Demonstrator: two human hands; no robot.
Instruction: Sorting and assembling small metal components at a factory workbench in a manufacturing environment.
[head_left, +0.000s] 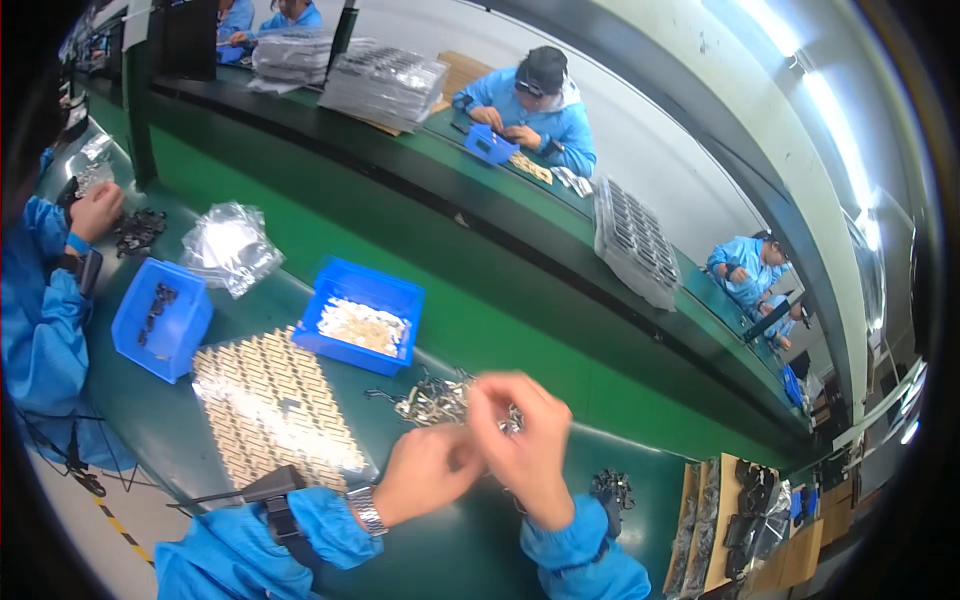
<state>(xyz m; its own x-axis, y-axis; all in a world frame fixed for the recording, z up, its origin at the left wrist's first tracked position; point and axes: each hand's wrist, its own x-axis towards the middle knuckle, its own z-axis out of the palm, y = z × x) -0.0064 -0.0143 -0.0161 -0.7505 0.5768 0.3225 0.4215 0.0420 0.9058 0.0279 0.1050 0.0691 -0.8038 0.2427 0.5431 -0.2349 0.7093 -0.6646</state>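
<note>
My left hand [425,472] and my right hand [522,440] meet close together above the green bench, both blurred. Their fingers pinch toward each other, apparently around a small part that I cannot make out. Just behind them lies a loose pile of small metal parts [432,400]. To the left of my left hand sits a tray of rows of small pale parts [272,405]. A blue bin with pale pieces [362,318] stands behind that tray. I wear blue sleeves and a metal wristwatch [367,508] on the left wrist.
A smaller blue bin [160,318] with dark parts stands at the left, beside a clear plastic bag [230,245]. Dark parts [612,490] lie right of my hands, with stacked trays [735,525] beyond. A co-worker's hand [95,210] works at the left. Others sit across the green line.
</note>
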